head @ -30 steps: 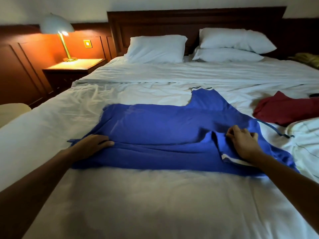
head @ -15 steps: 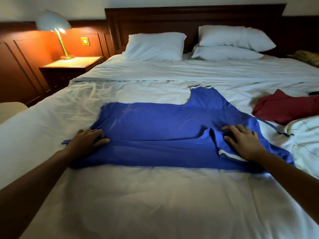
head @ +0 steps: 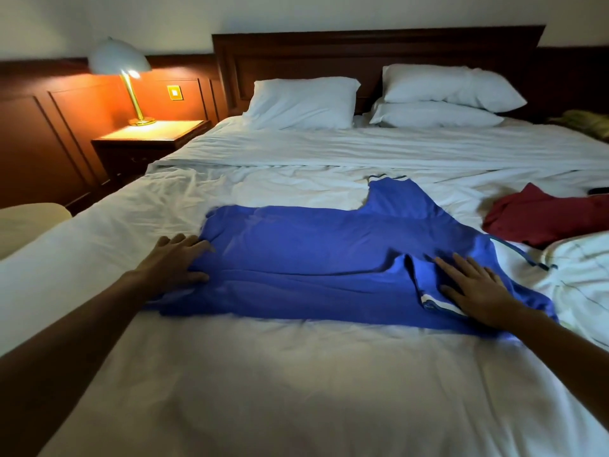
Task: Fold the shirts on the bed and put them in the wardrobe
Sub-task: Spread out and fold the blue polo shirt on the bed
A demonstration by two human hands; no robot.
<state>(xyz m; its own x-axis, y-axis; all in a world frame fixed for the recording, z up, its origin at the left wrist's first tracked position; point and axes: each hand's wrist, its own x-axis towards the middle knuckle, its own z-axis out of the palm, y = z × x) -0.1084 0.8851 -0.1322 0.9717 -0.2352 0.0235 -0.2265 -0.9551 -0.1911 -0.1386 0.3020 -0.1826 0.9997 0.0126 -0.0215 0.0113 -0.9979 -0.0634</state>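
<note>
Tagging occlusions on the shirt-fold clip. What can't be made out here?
Wardrobe: outside the head view.
White striped garment: cut off by the right edge; type unclear.
Dark object beyond the red garment: cut by the right edge, too small to identify.
Yellowish cloth: dim, cropped at the right edge.
Sleeve of the blue shirt: partly covered by the right hand.

Dim room, warm lamp [head: 120, 61] glow left

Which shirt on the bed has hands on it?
The bright blue shirt with white trim, spread flat: the left hand and right hand both press on it. The dark red shirt lies crumpled, untouched.
</note>
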